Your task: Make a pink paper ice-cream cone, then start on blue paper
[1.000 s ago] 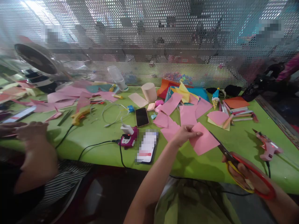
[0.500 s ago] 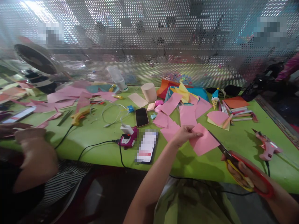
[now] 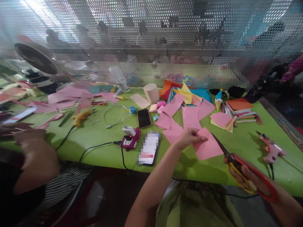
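Between the thumb and fingers of my left hand is a squarish piece of pink paper, held above the table. My right hand is closed round the red and yellow handles of a pair of scissors. The dark blades point up and left along the paper's right edge; whether they touch it I cannot tell. Behind my left hand lie several loose pink paper pieces. To the right of the scissors rests a pink glue gun with a lit spot on its body.
On the green table stand a purple power socket with cords, a lit phone and a dark phone. A yellow glue gun lies further left. At the far left are a co-worker's hands. A perforated metal screen rises behind.
The pink paper in my left hand has tilted and shifted slightly down and right. The scissors have moved slightly left. The co-worker's hands have shifted a little.
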Motion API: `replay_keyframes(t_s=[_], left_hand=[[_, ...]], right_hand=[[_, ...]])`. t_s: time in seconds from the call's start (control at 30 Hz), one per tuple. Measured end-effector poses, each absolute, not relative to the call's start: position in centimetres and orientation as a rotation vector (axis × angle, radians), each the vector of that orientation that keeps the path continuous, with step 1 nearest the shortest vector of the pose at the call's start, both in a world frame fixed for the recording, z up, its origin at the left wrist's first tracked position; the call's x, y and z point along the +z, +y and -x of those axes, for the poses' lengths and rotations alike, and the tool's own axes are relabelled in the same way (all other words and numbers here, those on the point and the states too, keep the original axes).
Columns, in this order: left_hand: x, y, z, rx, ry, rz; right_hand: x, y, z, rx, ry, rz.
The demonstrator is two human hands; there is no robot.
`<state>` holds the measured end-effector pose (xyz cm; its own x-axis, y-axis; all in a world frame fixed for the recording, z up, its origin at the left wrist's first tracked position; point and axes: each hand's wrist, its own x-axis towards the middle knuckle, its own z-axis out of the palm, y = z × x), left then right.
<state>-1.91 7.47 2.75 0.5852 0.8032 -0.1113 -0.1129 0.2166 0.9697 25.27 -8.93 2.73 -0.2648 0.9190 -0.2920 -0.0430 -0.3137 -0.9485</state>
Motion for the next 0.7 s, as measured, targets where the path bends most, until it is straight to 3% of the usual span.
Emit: replay_keyframes(t_s=[0.4, 0.57, 0.7], left_hand=[[3.2, 7.1, 1.7, 0.703, 0.7, -1.138], [3.2, 7.1, 1.8, 0.694, 0.682, -1.124], [3.1, 7.2, 1.8, 0.672, 0.683, -1.144]], right_hand=[[1.6, -8.5, -25.0, 1.748, -1.165, 1.135], [1.8, -8.4, -24.8, 1.622, -1.072, 1.252], [2.5, -8.3, -24.9, 1.703, -1.084, 1.3]])
